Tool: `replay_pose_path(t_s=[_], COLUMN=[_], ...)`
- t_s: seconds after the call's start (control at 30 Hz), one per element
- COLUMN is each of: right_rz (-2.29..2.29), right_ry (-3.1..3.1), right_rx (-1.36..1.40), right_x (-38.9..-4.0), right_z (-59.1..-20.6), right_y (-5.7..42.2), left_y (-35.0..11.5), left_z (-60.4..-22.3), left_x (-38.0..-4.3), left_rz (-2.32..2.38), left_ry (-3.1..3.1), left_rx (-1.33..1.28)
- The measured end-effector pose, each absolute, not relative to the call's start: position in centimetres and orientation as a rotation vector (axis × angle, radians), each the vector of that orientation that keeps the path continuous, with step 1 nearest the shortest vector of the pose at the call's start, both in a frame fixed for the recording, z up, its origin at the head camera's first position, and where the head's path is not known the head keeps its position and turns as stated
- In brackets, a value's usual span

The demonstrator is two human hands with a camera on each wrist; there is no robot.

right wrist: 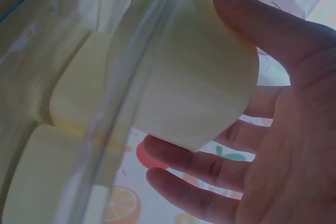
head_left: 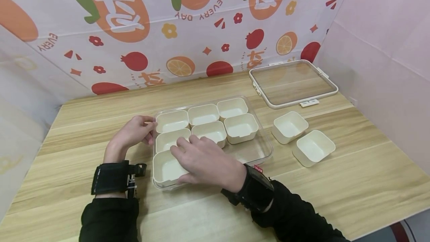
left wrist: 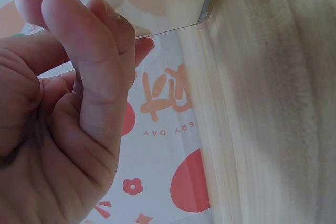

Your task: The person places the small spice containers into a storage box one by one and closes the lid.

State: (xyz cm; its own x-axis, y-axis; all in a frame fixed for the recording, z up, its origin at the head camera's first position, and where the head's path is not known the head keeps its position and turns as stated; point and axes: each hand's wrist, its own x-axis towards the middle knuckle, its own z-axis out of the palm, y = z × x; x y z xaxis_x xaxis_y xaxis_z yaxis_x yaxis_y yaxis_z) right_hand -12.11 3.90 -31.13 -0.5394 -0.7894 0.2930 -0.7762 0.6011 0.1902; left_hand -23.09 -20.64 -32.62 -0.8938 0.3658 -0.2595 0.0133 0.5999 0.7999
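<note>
A clear plastic container [head_left: 263, 156] on the wooden table holds several small cream boxes [head_left: 203, 115] in rows. My right hand [head_left: 205, 160] grips a cream box [head_left: 164, 168] at the container's front left corner. In the right wrist view the thumb lies on one side of this box [right wrist: 194, 72] and the fingers on another. My left hand [head_left: 132, 133] holds the container's left wall, its fingers bent against the clear plastic [left wrist: 173, 9]. The right hand covers part of the gripped box in the head view.
Two loose cream boxes [head_left: 290, 126] stand to the right of the container. Behind them lies a clear lid [head_left: 292, 83] with a white frame and side clips. A fruit-printed cloth [head_left: 201, 40] hangs behind the table, and a pale wall [head_left: 383, 47] rises on the right.
</note>
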Motion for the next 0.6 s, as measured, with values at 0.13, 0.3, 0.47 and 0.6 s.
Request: replay_pose_path(t_s=[0.13, 0.3, 0.47, 0.6], right_rz=[-0.074, -0.111, -0.107, -0.108], right_ry=[-2.488, -2.476, -2.478, -2.517], right_rx=[1.267, 1.279, 1.284, 1.295], right_x=[-11.98, -11.82, -11.83, -11.90], right_z=[-31.36, -31.63, -31.81, -31.78], right_y=[3.55, 3.22, 3.08, 2.95], left_y=[-20.64, -20.59, -20.71, -20.84], left_z=[-32.53, -32.43, -32.51, -32.56], left_x=[-23.09, -23.08, -23.24, -23.41], left_rz=[1.213, 1.210, 1.206, 1.201], left_ry=[2.426, 2.430, 2.433, 2.434], left_rx=[0.301, 0.297, 0.298, 0.299])
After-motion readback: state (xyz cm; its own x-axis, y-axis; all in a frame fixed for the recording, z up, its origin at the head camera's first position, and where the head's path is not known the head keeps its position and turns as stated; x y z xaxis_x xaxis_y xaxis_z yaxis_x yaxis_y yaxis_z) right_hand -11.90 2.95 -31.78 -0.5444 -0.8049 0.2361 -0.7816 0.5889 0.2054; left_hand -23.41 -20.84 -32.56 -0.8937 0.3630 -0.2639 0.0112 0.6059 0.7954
